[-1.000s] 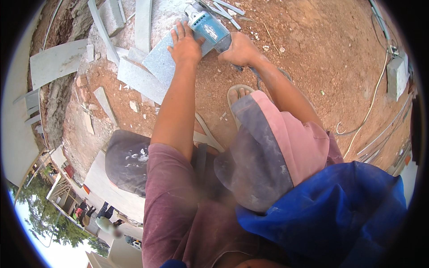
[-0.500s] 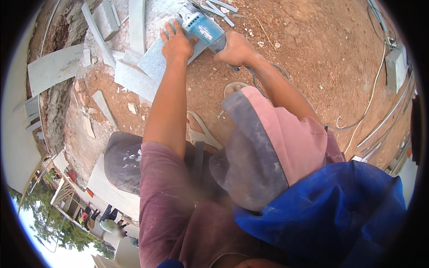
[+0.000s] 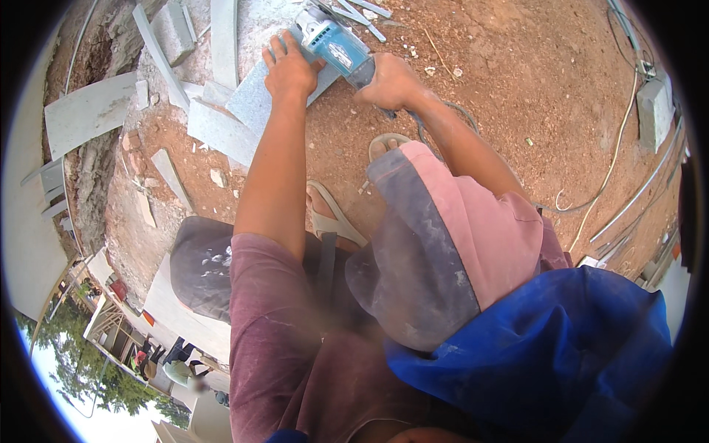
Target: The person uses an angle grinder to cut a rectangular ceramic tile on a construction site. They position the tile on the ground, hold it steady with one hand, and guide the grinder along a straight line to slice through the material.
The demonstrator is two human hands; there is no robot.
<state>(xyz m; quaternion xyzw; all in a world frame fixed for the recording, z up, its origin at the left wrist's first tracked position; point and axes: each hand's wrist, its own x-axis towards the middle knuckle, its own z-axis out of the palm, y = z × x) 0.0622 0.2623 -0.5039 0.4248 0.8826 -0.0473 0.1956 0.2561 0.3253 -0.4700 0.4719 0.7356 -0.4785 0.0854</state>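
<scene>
My right hand [image 3: 391, 81] is wrapped round the rear handle of a teal angle grinder [image 3: 340, 48], whose metal head lies at the far edge of a grey stone tile [image 3: 255, 92]. The grinder's disc is hidden at the top of the view. My left hand [image 3: 290, 70] rests with fingers spread on that tile, just left of the grinder. Under it lies another pale tile [image 3: 221, 131], sticking out to the near left. From the grinder's handle a dark cord [image 3: 461, 114] runs back past my right forearm.
Cut stone strips [image 3: 225, 44] and a thick grey block [image 3: 173, 37] lie at the far left. A curved-looking slab [image 3: 88, 114] leans further left. Cables [image 3: 617, 159] and a concrete block [image 3: 653, 114] are on the right. My sandalled foot [image 3: 332, 218] stands close by. People [image 3: 177, 369] are at lower left.
Almost nothing differs. Both hands, the grinder and the tile keep their places, with only a very slight shift of the whole view.
</scene>
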